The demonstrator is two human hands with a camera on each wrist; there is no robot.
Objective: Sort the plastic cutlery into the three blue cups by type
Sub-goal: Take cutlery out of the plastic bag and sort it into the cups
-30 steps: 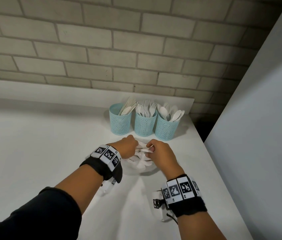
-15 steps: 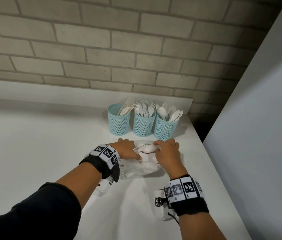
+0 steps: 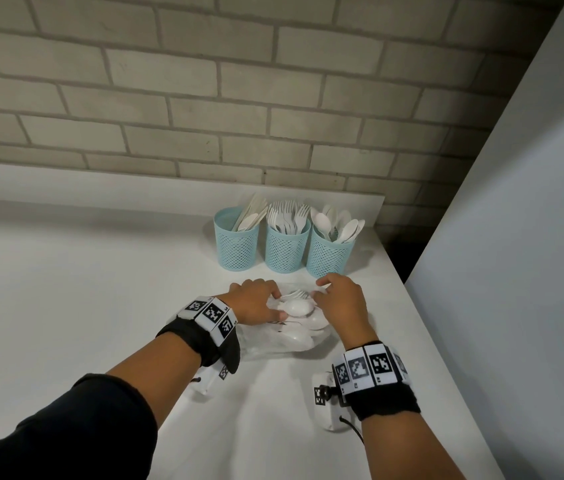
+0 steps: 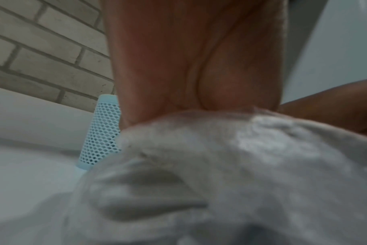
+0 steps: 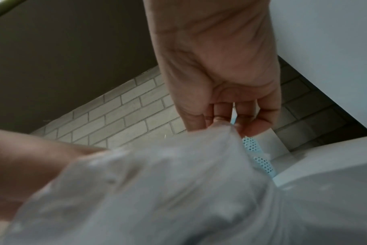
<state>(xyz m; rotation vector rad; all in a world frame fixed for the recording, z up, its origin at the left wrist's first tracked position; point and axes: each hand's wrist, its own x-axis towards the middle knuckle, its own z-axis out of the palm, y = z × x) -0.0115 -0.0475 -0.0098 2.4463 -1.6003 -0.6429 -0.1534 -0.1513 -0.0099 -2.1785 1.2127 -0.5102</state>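
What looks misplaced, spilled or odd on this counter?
Nothing stands out. The three light blue mesh cups stand upright in a row, holding knives, forks and spoons separately. Both hands, left hand and right hand, pull at a clear plastic bag of white cutlery lying on the white counter.

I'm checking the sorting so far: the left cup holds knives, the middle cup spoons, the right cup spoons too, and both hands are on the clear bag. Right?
Not quite. The middle cup holds forks, not spoons, as the head view shows. The rest stands: knives in the left cup, spoons in the right cup, left hand and right hand on the clear bag.
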